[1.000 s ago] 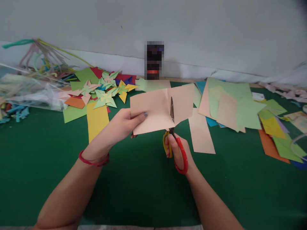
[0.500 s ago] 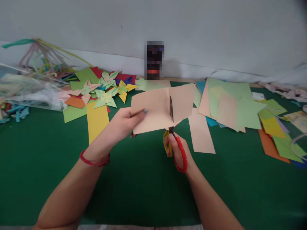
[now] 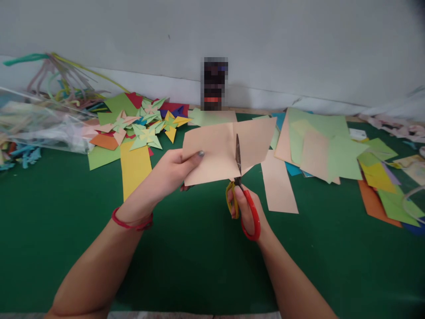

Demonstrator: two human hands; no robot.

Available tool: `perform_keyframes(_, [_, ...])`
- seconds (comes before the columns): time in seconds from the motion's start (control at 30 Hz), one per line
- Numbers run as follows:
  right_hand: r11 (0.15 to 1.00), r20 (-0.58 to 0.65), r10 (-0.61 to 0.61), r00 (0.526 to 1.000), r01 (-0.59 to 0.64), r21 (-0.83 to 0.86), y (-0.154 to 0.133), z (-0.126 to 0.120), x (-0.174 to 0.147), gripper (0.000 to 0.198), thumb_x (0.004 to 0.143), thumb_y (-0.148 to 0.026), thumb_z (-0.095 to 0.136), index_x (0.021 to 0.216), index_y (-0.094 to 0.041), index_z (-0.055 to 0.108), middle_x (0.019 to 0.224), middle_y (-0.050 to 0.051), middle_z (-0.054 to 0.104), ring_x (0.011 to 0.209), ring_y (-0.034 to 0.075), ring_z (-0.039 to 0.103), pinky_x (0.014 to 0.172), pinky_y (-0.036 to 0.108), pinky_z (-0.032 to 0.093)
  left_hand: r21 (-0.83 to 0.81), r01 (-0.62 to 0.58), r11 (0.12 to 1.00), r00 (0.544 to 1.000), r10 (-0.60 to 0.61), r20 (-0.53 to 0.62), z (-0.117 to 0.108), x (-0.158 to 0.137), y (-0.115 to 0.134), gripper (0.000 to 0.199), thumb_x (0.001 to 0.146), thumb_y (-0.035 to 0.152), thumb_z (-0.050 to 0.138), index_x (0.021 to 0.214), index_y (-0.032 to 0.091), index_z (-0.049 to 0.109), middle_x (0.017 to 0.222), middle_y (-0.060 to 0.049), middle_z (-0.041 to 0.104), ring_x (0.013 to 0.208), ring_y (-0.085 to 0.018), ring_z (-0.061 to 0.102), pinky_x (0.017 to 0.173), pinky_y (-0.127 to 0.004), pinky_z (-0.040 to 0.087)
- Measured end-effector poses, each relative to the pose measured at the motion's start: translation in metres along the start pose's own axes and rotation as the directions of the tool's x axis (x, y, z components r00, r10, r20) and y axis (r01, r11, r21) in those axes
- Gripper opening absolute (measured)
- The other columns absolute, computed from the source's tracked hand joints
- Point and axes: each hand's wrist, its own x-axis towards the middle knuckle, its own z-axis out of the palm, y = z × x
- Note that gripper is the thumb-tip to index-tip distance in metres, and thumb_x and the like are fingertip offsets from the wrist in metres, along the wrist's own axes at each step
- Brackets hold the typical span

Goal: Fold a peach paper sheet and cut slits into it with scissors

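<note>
A creased sheet of pale peach paper [image 3: 210,146] is held up above the green table. My left hand [image 3: 174,173] pinches its left side, thumb on top and fingers underneath. My right hand [image 3: 247,206] is closed round the handles of a pair of scissors [image 3: 251,217], one loop red and the other yellow. One dark blade shows over the paper near the crease; the other blade is hidden beneath it. Behind the scissors, to the right, a peach paper strip [image 3: 281,188] lies on the table.
Folded paper stars [image 3: 146,135] lie at the back left beside a yellow sheet [image 3: 135,166] and a clear plastic bag [image 3: 46,126]. Stacked green and peach papers [image 3: 318,133] are at the right. A blurred-out dark object [image 3: 213,84] stands against the wall.
The right part of the peach sheet has shifted slightly to the right. Both hands and the scissors are almost where they were.
</note>
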Motion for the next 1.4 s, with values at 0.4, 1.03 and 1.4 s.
perform_keyframes(0.4, [1.0,-0.051,0.015,0.999,-0.016,-0.012,-0.0027,-0.0001,-0.0019,0.042,0.086,-0.058,0.038,0.069,-0.02,0.046,0.054,-0.003,0.047,0.038,0.009,0.048,0.036,0.022,0.041,0.04,0.006,0.999,0.999,-0.008,0.045,0.0007,0.0015,-0.0028,0.035,0.085,0.038,0.047,0.057,0.017,0.045,0.041,0.005,0.04,0.035,-0.007,0.036,0.034,-0.018,0.027])
perform_keyframes(1.03, [0.999,-0.059,0.009,0.998,-0.011,-0.037,-0.0028,-0.0009,-0.0026,0.04,0.085,-0.055,0.044,0.065,-0.021,0.041,0.046,-0.007,0.041,0.032,0.008,0.043,0.032,0.02,0.036,0.029,0.001,1.0,0.999,-0.002,0.046,-0.0007,0.0007,-0.0016,0.035,0.085,0.036,0.047,0.055,0.018,0.044,0.04,0.005,0.039,0.034,-0.007,0.036,0.034,-0.018,0.027])
perform_keyframes(1.4, [0.999,-0.062,0.022,0.998,-0.024,-0.034,-0.0019,-0.001,-0.0023,0.04,0.084,-0.054,0.046,0.064,-0.021,0.04,0.043,-0.007,0.039,0.031,0.008,0.041,0.031,0.019,0.035,0.024,0.015,1.0,0.999,-0.016,0.037,-0.0026,0.0008,-0.0012,0.031,0.084,0.036,0.048,0.06,0.017,0.048,0.041,0.005,0.039,0.034,-0.006,0.036,0.032,-0.017,0.026])
